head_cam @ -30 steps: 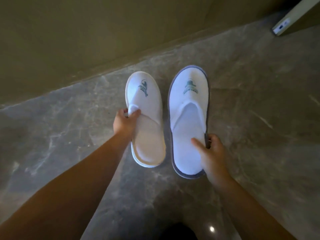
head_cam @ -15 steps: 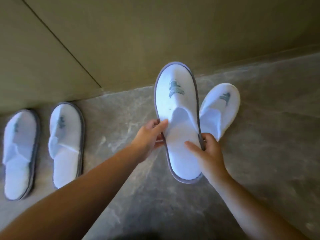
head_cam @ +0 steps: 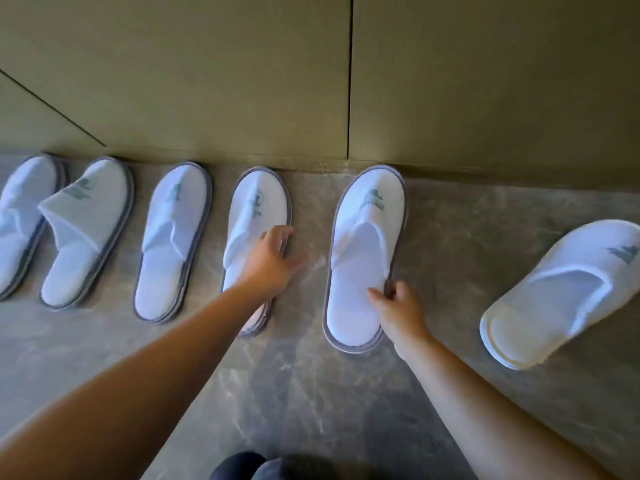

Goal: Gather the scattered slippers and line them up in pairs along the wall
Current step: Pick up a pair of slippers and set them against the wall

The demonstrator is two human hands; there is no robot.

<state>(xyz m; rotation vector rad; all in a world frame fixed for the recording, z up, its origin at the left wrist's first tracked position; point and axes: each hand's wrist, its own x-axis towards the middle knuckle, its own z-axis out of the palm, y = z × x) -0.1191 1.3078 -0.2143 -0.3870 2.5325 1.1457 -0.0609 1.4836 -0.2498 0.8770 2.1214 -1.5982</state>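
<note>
Several white slippers with grey trim stand toes-to-wall along the olive wall (head_cam: 242,81). My right hand (head_cam: 398,306) grips the right edge of a grey-trimmed slipper (head_cam: 363,258) near the wall's foot, thumb on its insole. My left hand (head_cam: 270,261) lies with fingers spread over the neighbouring slipper (head_cam: 254,216), covering its middle. Further left stand another slipper (head_cam: 169,244) and a pair, one slipper (head_cam: 83,233) beside a partly cut-off slipper (head_cam: 20,220). A white slipper without grey trim (head_cam: 561,292) lies askew at the right, away from the wall.
The floor (head_cam: 311,393) is grey marbled stone. The wall has vertical panel seams, one seam (head_cam: 349,81) above the held slipper. Dark clothing (head_cam: 270,467) shows at the bottom edge.
The view has swung left along the wall. The grey-trimmed slipper went from in the air down to the wall's foot. My left hand let go of it and moved onto the slipper to its left.
</note>
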